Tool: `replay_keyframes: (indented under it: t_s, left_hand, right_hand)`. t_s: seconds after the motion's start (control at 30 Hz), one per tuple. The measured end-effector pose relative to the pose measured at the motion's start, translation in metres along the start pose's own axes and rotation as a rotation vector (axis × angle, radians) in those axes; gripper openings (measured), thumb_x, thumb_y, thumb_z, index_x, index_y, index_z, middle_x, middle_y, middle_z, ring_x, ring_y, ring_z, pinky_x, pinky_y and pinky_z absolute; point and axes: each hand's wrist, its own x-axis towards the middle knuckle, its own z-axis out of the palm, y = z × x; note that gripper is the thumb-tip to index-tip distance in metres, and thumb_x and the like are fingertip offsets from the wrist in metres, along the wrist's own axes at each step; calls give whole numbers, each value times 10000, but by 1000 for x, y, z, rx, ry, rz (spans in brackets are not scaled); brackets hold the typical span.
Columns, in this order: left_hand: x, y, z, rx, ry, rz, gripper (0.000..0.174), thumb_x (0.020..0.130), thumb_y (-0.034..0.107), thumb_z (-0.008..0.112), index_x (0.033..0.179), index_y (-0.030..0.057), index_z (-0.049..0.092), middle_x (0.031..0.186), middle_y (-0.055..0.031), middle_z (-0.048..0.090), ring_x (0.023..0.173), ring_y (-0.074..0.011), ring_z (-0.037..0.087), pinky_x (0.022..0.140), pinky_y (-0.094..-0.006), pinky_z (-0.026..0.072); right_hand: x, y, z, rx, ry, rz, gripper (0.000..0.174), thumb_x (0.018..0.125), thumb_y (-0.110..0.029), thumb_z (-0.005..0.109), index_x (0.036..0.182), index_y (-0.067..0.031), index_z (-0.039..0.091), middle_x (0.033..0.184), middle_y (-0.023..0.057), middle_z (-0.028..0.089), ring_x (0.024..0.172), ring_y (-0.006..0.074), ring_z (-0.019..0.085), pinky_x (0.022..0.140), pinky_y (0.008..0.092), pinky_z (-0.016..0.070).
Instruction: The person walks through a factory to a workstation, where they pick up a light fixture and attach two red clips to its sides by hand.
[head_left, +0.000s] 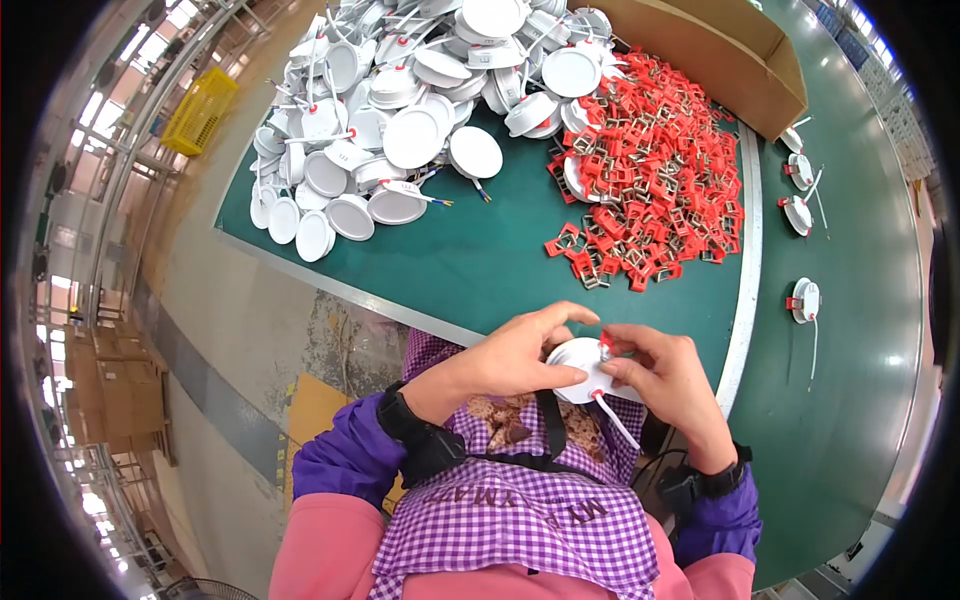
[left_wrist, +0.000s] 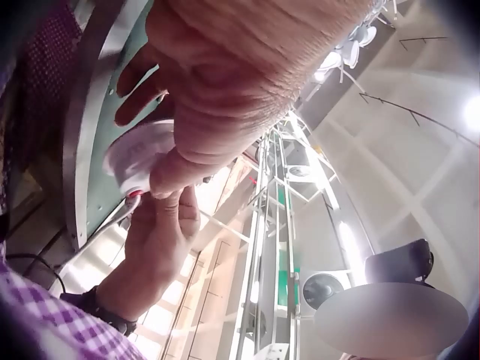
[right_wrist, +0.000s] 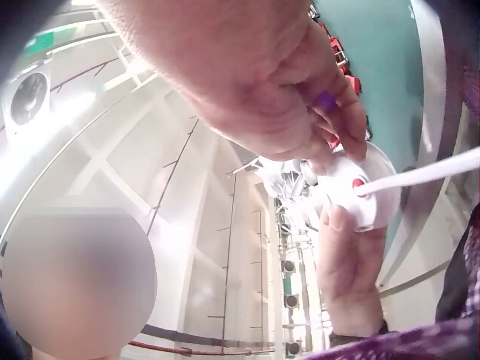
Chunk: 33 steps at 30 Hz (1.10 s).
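above green bench point(head_left: 480, 260) edge, left hand point(head_left: 520, 358) and right hand point(head_left: 665, 378) grasp white lamp disc point(head_left: 577, 360) between them.

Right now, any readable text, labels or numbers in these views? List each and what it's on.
Apron: pale letters across the purple check, upside down and creased; roughly "YMA" shows, the rest is unreadable.
Held lamp: no marking legible.
Lamp pile, red clips, cardboard box: no text legible.
Wrist views: no text.
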Motion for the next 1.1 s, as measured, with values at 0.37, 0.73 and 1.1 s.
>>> replay_keyframes:
  t_s: [0.37,0.73,1.1]
  left_hand:
    - [-30,4,-29,-399,253,150,714,767,-34,606,1382,36,250,1163,-91,500,1045,-154,519,841,-272,462]
    - [-11,-6,-18,-584,437,282,378,794,-17,623,1119,54,445,964,-47,555,929,-129,560,779,-270,488]
    - [10,-16,0,-666,415,183,320,797,49,648,1067,53,474,971,-28,573,869,-94,561,651,-227,483]
  right_hand:
    - [52,23,7,-881,148,-259,138,780,-67,545,914,-35,541,777,150,585,664,323,597,564,399,483]
    - [23,11,11,-337,418,-123,125,800,-73,611,789,3,511,664,112,579,511,189,562,454,306,432]
    - [13,-4,26,79,504,-94,109,835,-33,583,911,46,577,685,65,609,583,108,617,511,213,471]
